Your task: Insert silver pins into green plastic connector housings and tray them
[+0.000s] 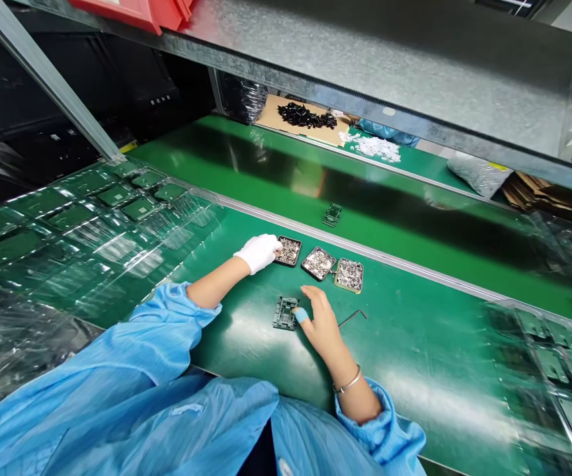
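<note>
My left hand (260,252), in a white glove with bare fingertips, reaches into the left edge of a black tray of small metal parts (289,251); its fingers are pinched and what they hold is too small to tell. My right hand (319,320), with a blue wrap on the thumb, has its fingers apart beside a green circuit board (284,313). The thumb is at the board's right edge. Two more small trays of parts, a black one (318,263) and a yellowish-rimmed one (350,275), stand to the right of the first.
A hex key (352,317) lies right of my right hand. Another board (332,214) rests beyond the metal rail (365,250). Plastic trays with boards flank the bench at left (67,218) and right (558,357). A metal shelf (365,59) hangs overhead.
</note>
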The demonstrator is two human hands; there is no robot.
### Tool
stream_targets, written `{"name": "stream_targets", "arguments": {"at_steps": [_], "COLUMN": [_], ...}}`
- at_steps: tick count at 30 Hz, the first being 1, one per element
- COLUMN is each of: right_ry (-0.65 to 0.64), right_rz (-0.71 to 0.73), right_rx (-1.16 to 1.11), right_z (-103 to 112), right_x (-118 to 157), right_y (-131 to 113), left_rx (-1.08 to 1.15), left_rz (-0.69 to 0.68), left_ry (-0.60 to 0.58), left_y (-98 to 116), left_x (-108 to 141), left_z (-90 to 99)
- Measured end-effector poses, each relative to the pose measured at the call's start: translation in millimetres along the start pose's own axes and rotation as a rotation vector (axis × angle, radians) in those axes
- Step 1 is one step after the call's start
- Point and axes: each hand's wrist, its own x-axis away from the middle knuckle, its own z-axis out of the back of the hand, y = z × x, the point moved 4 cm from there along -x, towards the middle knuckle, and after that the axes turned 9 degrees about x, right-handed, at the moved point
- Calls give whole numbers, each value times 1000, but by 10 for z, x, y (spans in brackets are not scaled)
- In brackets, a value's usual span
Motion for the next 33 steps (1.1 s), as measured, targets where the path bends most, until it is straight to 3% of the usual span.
{"name": "stream_targets", "arguments": {"at_steps": [5,14,25,29,33], "right_ry": [-8,-8,-5,0,33], "right_rz": [-21,-23,-43,-43,-53], "right_rx": [-12,-29,-42,-45,-64], "right_z": [-6,-21,-42,-46,-18], "right_x": [-6,-11,-6,-13,-14], "right_y": [26,42,83,91,81], "left_rx": [56,348,656,749,904], "left_rz": [-16,-44,36,25,-17], "left_ry": [20,193,293,329,259], "left_y": [-17,-183,-219,-147,116], "left_x": [-54,-27,14,47,246], "left_z": [-58,-44,-101,-36,-20]}}
